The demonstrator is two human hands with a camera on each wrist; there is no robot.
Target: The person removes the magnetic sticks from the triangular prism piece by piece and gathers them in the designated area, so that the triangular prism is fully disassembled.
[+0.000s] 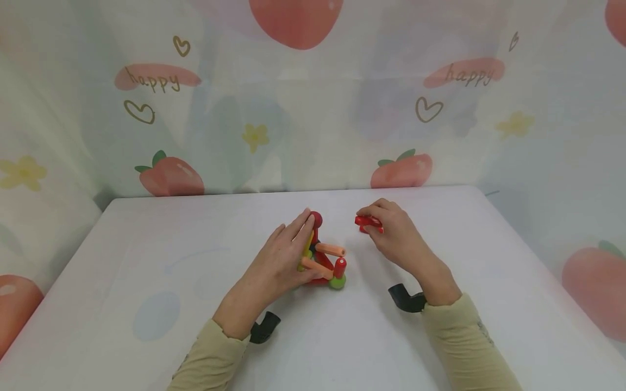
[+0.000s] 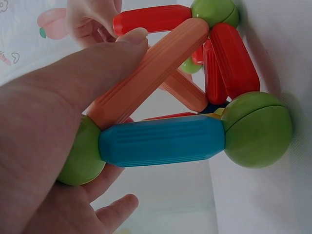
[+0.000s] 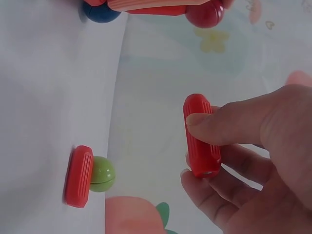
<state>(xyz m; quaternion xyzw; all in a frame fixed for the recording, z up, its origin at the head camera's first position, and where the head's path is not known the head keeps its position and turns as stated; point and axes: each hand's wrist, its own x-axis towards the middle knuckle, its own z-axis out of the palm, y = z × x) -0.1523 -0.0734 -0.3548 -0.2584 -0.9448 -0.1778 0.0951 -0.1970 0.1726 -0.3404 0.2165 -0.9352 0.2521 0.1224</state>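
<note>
My left hand (image 1: 281, 258) holds a structure of magnetic building sticks and balls on the table. In the left wrist view its thumb lies on an orange stick (image 2: 156, 70), beside a blue stick (image 2: 163, 140) and a green ball (image 2: 258, 129); some fingers are hidden behind. A dark red ball (image 1: 317, 219) tops the structure, and a red stick (image 1: 339, 266) stands up from its near green ball (image 1: 337, 282). To the right, my right hand (image 1: 398, 233) pinches a loose red magnetic stick (image 3: 199, 146) between thumb and fingers, above the table.
Another red stick (image 3: 79, 176) lies on the table against a green ball (image 3: 102, 174), below the right hand. Black curved pieces (image 1: 407, 298) show at both wrists. A patterned cloth (image 1: 313, 136) hangs behind the white table (image 1: 195, 228).
</note>
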